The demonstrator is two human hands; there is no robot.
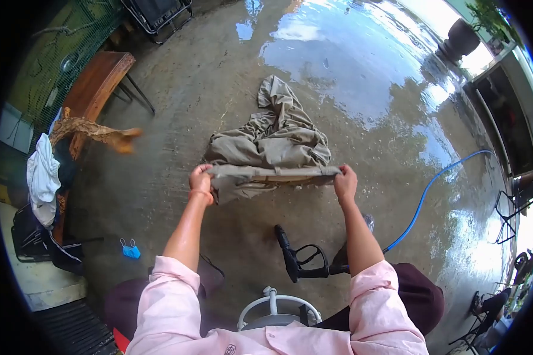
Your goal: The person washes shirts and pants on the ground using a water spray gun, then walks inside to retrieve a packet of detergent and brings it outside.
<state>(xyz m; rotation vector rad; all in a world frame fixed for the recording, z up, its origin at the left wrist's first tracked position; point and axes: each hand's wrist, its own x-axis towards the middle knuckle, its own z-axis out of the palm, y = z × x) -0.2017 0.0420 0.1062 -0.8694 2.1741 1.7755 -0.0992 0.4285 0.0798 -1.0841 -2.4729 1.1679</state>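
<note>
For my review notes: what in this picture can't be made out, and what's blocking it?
Spray gun and blue hose: head view; whether they join is hidden behind the right forearm.
Garment: head view; underside hidden by its upper folds.
White metal frame: head view; lower part covered by the pink shirt.
Emblem on the shirt: head view; detail too small.

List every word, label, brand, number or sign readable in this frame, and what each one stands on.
No readable text can be found.
Pink shirt: a small dark emblem near the bottom edge; no letters can be made out.
Trousers held by the left hand and right hand: no lettering shows.
Spray gun and blue face mask: too small to tell whether anything is printed.
</note>
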